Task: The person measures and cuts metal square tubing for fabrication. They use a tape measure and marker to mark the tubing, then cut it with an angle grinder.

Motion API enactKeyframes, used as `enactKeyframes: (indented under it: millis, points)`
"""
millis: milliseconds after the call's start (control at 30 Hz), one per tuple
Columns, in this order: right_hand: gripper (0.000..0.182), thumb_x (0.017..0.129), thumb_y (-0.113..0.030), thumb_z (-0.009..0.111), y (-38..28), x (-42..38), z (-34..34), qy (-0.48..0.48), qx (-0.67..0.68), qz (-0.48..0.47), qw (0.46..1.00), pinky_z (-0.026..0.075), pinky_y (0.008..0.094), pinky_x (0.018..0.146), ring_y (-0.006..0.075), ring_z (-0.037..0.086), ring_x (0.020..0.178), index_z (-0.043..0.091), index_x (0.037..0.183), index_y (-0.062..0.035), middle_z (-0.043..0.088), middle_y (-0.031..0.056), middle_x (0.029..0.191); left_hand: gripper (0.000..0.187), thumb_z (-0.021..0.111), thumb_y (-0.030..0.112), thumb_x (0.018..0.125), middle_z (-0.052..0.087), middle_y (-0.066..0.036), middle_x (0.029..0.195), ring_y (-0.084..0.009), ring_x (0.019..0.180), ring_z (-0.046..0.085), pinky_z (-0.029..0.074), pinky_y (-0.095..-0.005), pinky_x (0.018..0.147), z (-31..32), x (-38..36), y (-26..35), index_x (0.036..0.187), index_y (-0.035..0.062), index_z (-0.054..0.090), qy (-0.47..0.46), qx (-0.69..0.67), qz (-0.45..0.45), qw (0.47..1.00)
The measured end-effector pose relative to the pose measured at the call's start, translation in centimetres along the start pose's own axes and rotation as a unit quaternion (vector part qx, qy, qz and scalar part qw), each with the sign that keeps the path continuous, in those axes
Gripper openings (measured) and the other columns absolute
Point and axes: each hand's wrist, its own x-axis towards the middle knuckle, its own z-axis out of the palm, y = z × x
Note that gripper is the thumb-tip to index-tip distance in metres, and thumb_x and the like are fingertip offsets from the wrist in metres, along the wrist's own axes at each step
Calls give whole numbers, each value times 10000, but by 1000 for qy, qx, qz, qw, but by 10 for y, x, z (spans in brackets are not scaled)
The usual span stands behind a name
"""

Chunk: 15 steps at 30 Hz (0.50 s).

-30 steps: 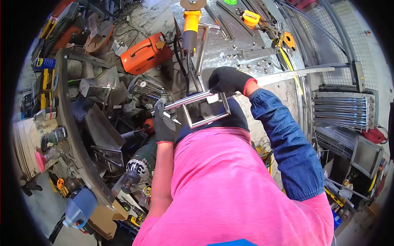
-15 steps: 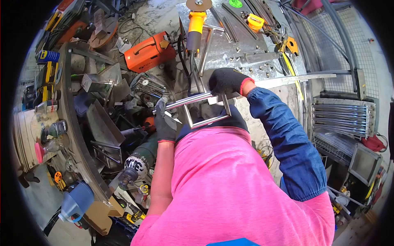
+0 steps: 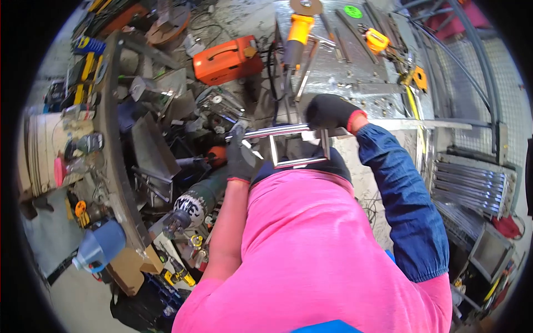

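Note:
A shiny metal tube frame, with a small rectangle below a longer top bar, is held level in front of my waist. My left hand, in a dark glove, is closed around the left end of the top bar. Beside its fingers is a small white piece that I cannot make out. On the right, my gloved right hand grips the upper right part of the frame from above; its fingertips are partly hidden. Just beyond the frame stands a metal-topped table, with a yellow angle grinder at its left edge.
Metal bars, small bits and a yellow tape measure lie on the table. An orange machine case is at the back left. Left of me are a gas cylinder, scrap metal and a cluttered bench. Stacked tubes stand at right.
My view has turned, so the surroundings appear farther right and slightly higher. The metal frame was slanted and is now closer to level. Both hands keep their hold on it.

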Motion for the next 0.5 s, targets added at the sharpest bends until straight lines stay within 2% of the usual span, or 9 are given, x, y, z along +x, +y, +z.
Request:
enactKeyframes:
  millis: [67,133,200,267,300,367,400,467,500]
  points:
    - [263,824,-365,801,6,2,3,11,-2,-27,1000,585,515,792,431,741,830,864,940,-138,788,177,893,277,664,373,1105,743,31,1110,-161,917,702,558,-364,798,4,0,1,1336,226,710,-10,14,29,999]
    - [296,829,-395,810,6,1,7,16,-2,4,1000,575,528,801,440,731,867,850,931,-120,772,182,899,265,652,372,1114,739,32,1098,-157,908,700,543,-357,772,-4,8,-3,1326,225,709,-18,28,48,998]
    - [308,832,-399,812,5,1,5,4,-27,-7,1000,571,528,802,436,728,882,844,931,-109,770,185,916,254,640,372,1122,734,34,1086,-152,899,698,529,-350,745,-3,7,-4,1316,223,708,-35,38,57,997]
    - [305,831,-393,812,8,1,6,5,-4,0,1000,570,525,800,433,728,876,845,932,-107,770,185,915,243,621,374,1133,725,34,1065,-144,888,692,495,-331,715,13,-5,7,1296,217,710,-22,-33,-12,999]
    - [302,831,-387,812,9,1,7,6,19,7,1000,570,522,797,430,729,870,846,933,-104,770,186,914,243,621,374,1133,725,34,1065,-144,888,692,495,-331,715,7,-1,2,1296,217,710,-21,-34,-12,999]
    - [303,831,-383,811,7,0,5,4,26,9,1000,571,518,797,425,729,864,847,936,-101,770,185,912,256,610,364,1139,733,26,1081,-154,905,698,524,-335,748,-10,12,-13,1304,196,710,-44,178,150,972]
    - [303,831,-379,810,6,-1,4,3,33,12,999,572,514,797,421,730,858,848,939,-98,770,184,909,256,610,364,1139,733,26,1081,-154,905,698,524,-335,748,-7,10,-10,1304,196,710,-44,177,150,972]
    - [304,828,-374,814,9,0,7,6,26,13,1000,572,512,796,418,731,856,849,942,-95,770,184,907,268,605,350,1142,741,8,1118,-168,947,705,563,-352,812,6,1,0,1310,169,709,-16,1,26,1000]
    - [305,824,-370,818,7,0,7,10,21,14,1000,572,511,796,415,733,854,849,945,-92,770,184,905,268,605,350,1142,741,8,1118,-168,947,705,563,-352,812,3,3,0,1310,169,709,-15,0,27,1000]
